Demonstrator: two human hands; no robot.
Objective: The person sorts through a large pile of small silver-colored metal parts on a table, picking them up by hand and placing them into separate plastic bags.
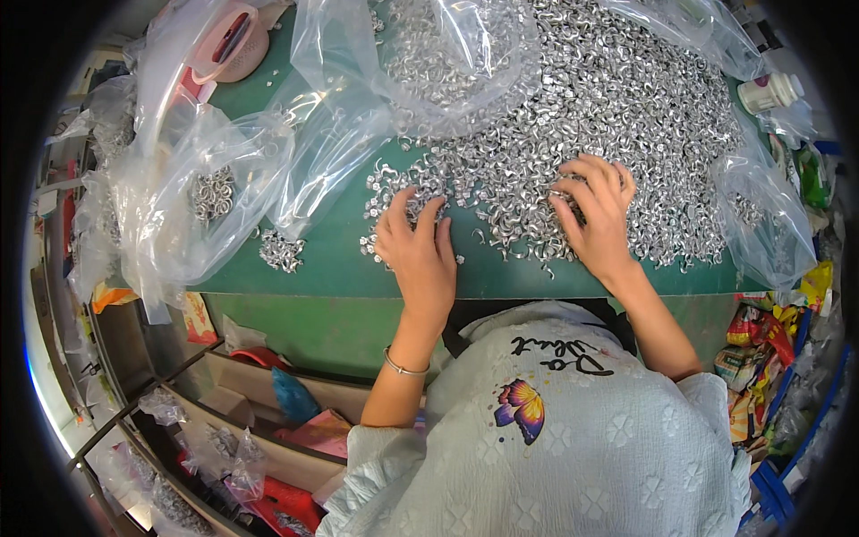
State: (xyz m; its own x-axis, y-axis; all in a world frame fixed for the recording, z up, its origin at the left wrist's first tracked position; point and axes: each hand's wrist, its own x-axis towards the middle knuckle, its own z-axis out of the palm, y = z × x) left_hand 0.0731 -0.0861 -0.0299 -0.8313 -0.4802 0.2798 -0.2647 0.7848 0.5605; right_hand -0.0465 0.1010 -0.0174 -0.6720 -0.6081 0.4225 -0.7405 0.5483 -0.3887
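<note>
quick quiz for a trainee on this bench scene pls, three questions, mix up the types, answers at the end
1. True or false: the bracelet is on the right wrist.

2. Multiple choice: which hand is nearer the small separate pile left of both hands?
A) right
B) left
C) both equally near

3. Fill in the blank: the right hand is at the large spread of silvery metal pieces on a ____ tabletop.

Key:
1. False; the bracelet is on the left wrist.
2. B; the left hand is nearer.
3. green
</note>
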